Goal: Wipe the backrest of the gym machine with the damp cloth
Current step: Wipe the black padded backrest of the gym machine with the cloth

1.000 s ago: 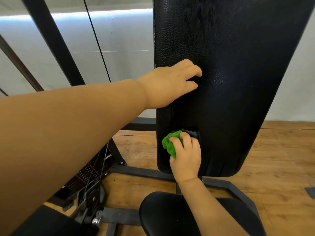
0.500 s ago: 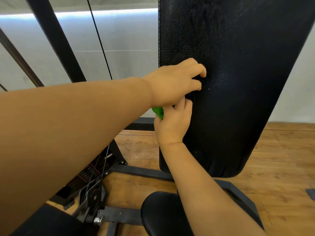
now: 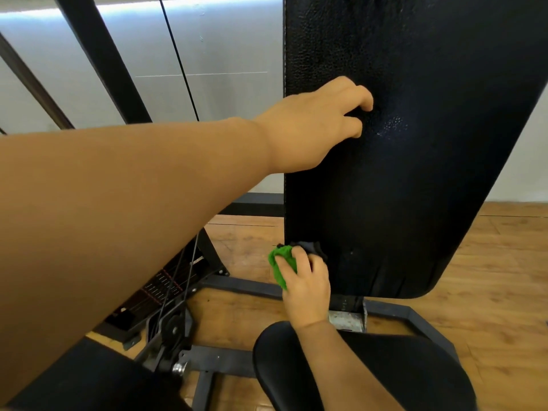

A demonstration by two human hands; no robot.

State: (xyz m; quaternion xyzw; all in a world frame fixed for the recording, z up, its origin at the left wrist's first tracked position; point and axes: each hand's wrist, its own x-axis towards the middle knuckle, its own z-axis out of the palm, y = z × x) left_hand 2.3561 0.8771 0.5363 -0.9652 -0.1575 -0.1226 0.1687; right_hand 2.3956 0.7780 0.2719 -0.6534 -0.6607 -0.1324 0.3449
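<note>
- The tall black textured vinyl backrest (image 3: 415,158) was seen upright, above a black padded seat (image 3: 370,372) and a dark metal base frame (image 3: 246,284).
- The left hand (image 3: 314,126) was laid against the backrest's left edge at mid-height, fingers bent, nothing gripped.
- The bunched green-and-dark damp cloth (image 3: 281,262) was clutched in the right hand (image 3: 308,287), fingers curled round it, and pressed to the backrest's lower left corner.
- A wooden plank floor (image 3: 489,292) was visible beneath.

right hand (image 3: 308,287) grips green cloth (image 3: 281,264) at backrest (image 3: 415,188) lower left | left hand (image 3: 314,129) braces backrest
</note>
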